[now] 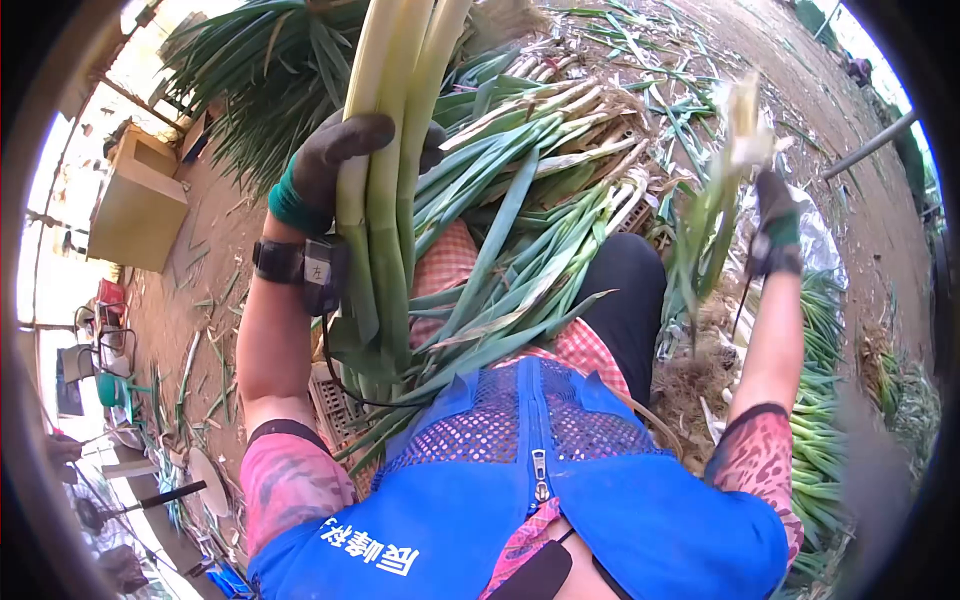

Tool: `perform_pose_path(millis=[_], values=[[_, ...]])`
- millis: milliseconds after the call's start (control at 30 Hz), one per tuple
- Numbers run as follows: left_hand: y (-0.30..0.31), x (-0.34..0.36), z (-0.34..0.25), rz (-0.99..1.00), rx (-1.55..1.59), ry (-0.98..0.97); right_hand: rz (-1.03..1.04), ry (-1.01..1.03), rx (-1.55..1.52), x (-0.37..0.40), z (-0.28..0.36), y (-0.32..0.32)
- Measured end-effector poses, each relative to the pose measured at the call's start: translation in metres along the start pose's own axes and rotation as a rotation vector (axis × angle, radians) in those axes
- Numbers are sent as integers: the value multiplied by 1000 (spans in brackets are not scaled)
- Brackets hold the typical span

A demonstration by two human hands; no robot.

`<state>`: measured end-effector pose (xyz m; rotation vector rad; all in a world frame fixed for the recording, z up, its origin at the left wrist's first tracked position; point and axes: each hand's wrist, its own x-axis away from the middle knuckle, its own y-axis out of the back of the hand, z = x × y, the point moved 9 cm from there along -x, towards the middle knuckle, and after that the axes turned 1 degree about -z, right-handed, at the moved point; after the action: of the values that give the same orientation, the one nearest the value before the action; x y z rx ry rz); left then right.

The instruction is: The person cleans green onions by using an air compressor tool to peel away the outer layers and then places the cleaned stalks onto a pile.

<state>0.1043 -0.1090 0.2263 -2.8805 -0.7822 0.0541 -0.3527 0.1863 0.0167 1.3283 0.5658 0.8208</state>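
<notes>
My left hand (345,160), in a dark glove with a green cuff, is closed round a few thick leek stalks (385,190). They stand upright, pale at the top, with their green part hanging down by my forearm. My right hand (776,208), gloved and raised at the right, is closed on stripped leek leaves (712,225). These hang down limp, and a pale, blurred end sticks up above the fingers. Across my lap lies a pile of leeks (520,225), green leaves toward me and roots pointing to the upper right.
A big bundle of green leaves (265,90) lies at the upper left. More leeks (815,420) lie in a row on the right, beside a plastic sheet (820,240). A plastic crate (335,405) shows by my left side. Scraps litter the dirt floor; a tan box (140,205) stands left.
</notes>
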Motion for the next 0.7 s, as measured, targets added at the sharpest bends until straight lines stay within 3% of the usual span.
perform_pose_path(millis=[67, 100, 167, 267, 300, 400, 467, 500, 533, 667, 700], values=[[-9, 4, -11, 35, 13, -33, -411, 353, -503, -74, 60, 142], [-12, 6, -15, 42, 23, -39, -490, 640, -711, -83, 97, 194], [-20, 9, -20, 59, 56, -53, -348, 1040, -913, -70, 185, 231], [-31, 11, -28, 100, 44, -81, 67, 827, -801, 6, 362, 169], [-31, 11, -29, 99, 45, -62, 202, 843, -832, 22, 397, 140], [-28, 14, -35, 93, 57, -31, 3, 994, -862, 41, 454, 89], [-25, 20, -46, 84, 79, -63, 33, 958, -883, 39, 455, 50], [-20, 26, -50, 74, 123, -58, 84, 908, -755, 36, 447, 28], [-5, 30, -55, -40, 101, -123, 80, 894, -737, 36, 434, 13], [26, 44, -69, -105, 108, -153, 201, 723, -611, 40, 374, -22], [35, 45, -76, -107, 95, -206, 218, 707, -405, 36, 358, -42]])
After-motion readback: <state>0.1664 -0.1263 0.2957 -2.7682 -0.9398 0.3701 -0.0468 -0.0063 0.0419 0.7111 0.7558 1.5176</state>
